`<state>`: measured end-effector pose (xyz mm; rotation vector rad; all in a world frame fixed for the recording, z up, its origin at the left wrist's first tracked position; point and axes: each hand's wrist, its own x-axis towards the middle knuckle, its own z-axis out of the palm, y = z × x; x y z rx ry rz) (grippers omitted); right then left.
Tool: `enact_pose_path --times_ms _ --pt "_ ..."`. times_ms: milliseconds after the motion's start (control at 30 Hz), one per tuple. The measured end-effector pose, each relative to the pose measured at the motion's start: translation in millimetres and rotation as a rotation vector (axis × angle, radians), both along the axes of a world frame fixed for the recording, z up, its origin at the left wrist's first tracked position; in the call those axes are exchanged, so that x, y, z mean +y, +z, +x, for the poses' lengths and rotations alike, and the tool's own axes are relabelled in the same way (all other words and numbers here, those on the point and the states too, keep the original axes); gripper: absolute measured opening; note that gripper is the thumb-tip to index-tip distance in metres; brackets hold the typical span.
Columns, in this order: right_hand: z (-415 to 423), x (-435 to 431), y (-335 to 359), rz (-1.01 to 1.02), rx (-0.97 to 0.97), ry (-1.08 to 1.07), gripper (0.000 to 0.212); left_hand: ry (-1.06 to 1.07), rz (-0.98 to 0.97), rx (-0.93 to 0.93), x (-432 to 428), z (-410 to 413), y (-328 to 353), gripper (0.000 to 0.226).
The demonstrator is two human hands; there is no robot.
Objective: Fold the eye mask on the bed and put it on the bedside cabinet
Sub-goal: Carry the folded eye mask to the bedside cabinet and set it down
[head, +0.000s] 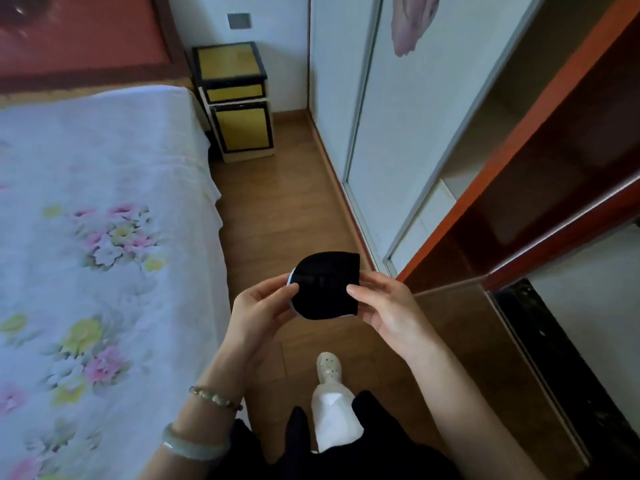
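Both hands [325, 306] gripping folded eye mask [323, 287] edges, above floor [277, 202]

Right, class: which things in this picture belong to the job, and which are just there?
Part of the job:
eye mask, folded, held by left hand and right hand
bedside cabinet
bed

Just there:
wardrobe
bracelets
shoe
wall switch
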<state>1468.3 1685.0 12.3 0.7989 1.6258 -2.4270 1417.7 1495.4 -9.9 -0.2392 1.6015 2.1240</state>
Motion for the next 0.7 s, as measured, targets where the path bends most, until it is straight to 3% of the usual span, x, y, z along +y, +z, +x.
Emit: enact_pose_path --times_ms 333,700 --pt "-184 43 1 0.036 0.019 0.200 0.027 0.159 -0.070 0.004 33 -149 7 0.021" --pt "-380 25 -16 0.055 0.036 0.277 0.027 0.239 -0.076 0.003 16 -334 -1 0.019"
